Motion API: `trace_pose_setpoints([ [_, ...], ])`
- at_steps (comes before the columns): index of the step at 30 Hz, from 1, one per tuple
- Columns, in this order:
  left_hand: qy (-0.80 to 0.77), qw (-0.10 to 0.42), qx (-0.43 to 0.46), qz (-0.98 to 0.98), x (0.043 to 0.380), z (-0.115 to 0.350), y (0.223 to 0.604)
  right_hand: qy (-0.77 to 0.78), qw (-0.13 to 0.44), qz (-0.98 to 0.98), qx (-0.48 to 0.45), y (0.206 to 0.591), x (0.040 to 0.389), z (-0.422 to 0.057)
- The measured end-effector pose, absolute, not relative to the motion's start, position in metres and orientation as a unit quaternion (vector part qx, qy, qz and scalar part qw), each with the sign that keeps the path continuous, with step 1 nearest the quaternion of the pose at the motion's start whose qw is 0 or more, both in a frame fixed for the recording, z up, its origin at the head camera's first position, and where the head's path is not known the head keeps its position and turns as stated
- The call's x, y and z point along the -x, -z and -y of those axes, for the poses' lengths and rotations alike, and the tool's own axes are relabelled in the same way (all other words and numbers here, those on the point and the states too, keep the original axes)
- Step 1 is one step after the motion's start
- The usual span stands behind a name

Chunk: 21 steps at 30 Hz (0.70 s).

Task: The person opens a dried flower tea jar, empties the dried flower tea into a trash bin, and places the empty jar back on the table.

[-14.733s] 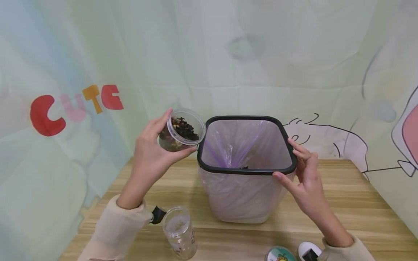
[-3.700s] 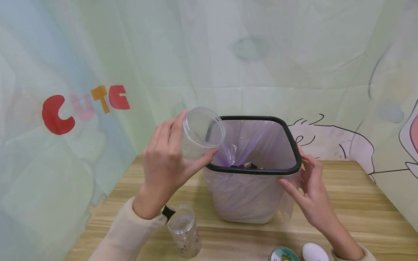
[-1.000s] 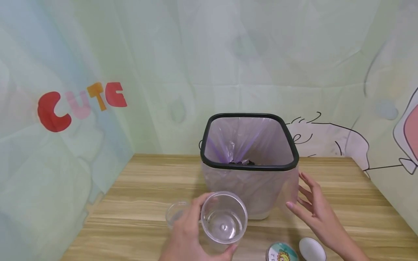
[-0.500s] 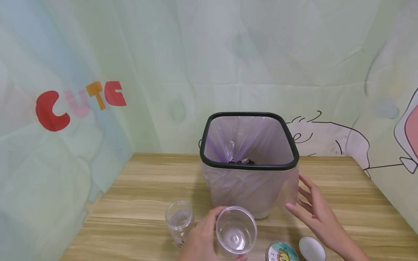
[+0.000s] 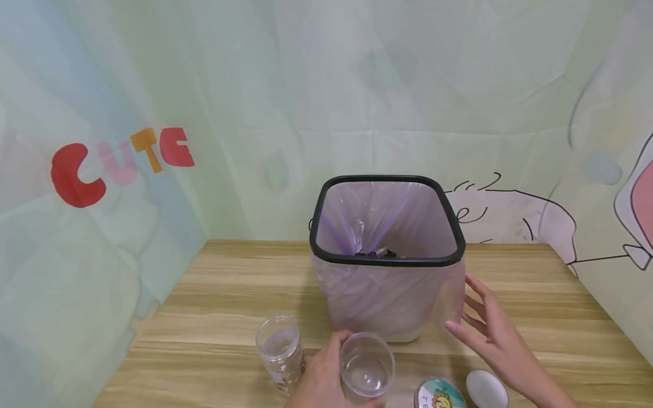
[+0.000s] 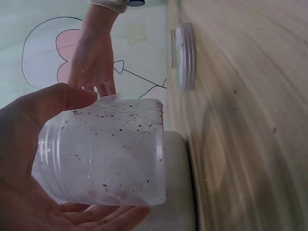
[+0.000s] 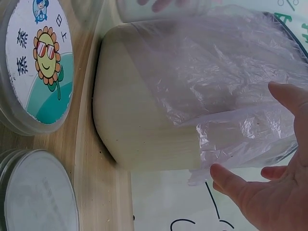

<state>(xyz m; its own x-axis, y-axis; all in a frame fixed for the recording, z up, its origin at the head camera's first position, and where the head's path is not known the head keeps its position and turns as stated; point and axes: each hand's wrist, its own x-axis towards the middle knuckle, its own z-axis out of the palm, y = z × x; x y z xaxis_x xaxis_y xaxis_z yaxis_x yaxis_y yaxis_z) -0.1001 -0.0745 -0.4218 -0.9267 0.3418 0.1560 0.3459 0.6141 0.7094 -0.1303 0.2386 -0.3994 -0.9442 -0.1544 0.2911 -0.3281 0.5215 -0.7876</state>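
Observation:
My left hand [image 5: 321, 378] grips a clear plastic jar [image 5: 368, 365], thumb and fingers round its sides. It stands upright, mouth up, low over the table in front of the bin; dark specks cling to its inner wall in the left wrist view. My right hand [image 5: 500, 337], fingers spread and relaxed, is beside the right side of the waste bin [image 5: 388, 262], close to the overhanging liner bag [image 7: 231, 82]. Dark dried bits [image 5: 377, 253] lie inside the lined bin. Left of my left hand stands a second clear jar [image 5: 279, 345] with printing on it, its lid off.
Two lids lie at the table's front: a green-and-white one with a sunflower picture [image 5: 440, 394] and a plain white one [image 5: 487, 390]. A printed cloth backdrop [image 5: 265, 136] rises behind and beside the wooden table [image 5: 219, 294].
The left-hand jar, earlier full of dark dried bits, was tipped at the bin and emptied, then lowered toward the table. My right hand left the bin's rim and dropped beside its wall.

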Motion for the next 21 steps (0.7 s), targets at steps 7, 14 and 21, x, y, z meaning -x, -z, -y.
trace_pose_setpoints([
  [7, 0.403, -0.014, 0.19, 0.895, 0.107, 0.074, 0.438, -0.467, 0.081, 0.871, -0.131, 0.399, 0.13, -0.239],
  [14, 0.404, -0.018, 0.197, 0.893, 0.109, 0.076, 0.444, -0.465, 0.082, 0.87, -0.139, 0.403, 0.13, -0.239],
  [21, 0.41, -0.031, 0.202, 0.889, 0.112, 0.076, 0.445, -0.466, 0.059, 0.874, -0.121, 0.401, 0.131, -0.24],
])
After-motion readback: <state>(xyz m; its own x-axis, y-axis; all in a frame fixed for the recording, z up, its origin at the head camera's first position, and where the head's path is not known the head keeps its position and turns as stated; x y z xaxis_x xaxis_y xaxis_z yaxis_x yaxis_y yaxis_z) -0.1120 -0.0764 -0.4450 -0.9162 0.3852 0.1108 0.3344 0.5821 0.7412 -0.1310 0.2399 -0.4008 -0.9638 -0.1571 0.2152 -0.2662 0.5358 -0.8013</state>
